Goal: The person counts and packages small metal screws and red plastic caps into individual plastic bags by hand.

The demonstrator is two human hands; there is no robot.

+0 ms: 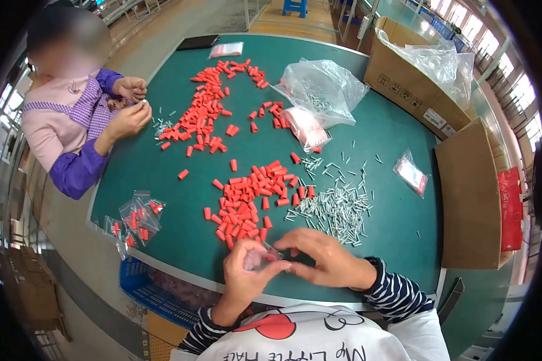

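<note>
Head view: left hand (242,280) is gripping a clear plastic bag (256,260) at the surface's (397,240) near side; right hand's (325,259) grip is showing unclearly. Probably light, limp, slippery, the bag is favouring rim pinches.

Two cardboard boxes (473,198) stand right of the hands (325,260); a blue basket (153,299) sits to their left, a blue stool (294,6) far beyond them.
</note>
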